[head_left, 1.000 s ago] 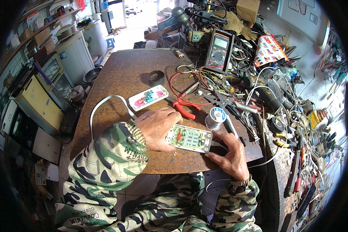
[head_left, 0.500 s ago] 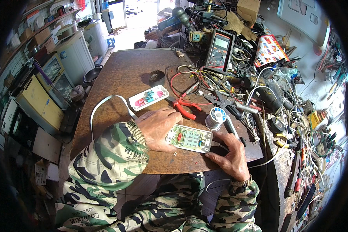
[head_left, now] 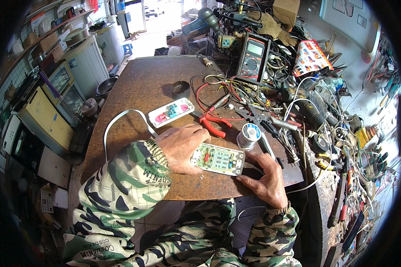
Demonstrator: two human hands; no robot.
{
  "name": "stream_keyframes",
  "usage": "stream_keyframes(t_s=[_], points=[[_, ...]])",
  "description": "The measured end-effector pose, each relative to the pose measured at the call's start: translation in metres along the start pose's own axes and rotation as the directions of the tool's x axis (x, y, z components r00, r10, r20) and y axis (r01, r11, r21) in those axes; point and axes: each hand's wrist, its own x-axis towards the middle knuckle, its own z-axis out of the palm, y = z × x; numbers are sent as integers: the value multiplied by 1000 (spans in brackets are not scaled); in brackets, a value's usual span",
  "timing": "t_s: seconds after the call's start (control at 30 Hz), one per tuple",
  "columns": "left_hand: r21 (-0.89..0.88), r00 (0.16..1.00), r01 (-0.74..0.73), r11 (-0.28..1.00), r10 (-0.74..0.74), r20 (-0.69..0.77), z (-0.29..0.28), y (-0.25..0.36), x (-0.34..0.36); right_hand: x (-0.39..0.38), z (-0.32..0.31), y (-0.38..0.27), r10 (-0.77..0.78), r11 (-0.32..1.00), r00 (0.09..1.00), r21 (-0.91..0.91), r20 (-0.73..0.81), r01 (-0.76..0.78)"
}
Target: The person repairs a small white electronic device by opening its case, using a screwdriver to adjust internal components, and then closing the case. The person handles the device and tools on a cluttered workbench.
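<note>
Two hands, our left hand (head_left: 180,147) and right hand (head_left: 265,175), should pinch the opened white casing (head_left: 219,159) flat near the desk's (head_left: 142,84) front edge, fingers closed on its ends.

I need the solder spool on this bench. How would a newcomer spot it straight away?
Start at the brown wooden bench and find the open white case with the green circuit board held between the left hand and right hand. Just beyond its far right corner stands the solder spool, beside the red-handled pliers. It is the only small round reel, with a pale top and silvery wire.
</note>
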Motion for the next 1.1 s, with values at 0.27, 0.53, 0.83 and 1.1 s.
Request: stream_keyframes(t_s=[0.27,0.53,0.83,1.1], points=[[1,1000,-8,1000,8,-7,0,0,0,0,0,-1,6,1000,1000,10,3,-6],[-11,999,43,999,-43,20,-5,6,-4,1,0,-1,-13,1000,1000,-3,10,13],[-124,994,-77,989,66,-86,-9,5,0,0,1,2,-42,999,999,-23,-8,42],[-139,990,-97,986,81,-116,-15,13,1,0,0,2,-57,998,998,-29,-20,56]])
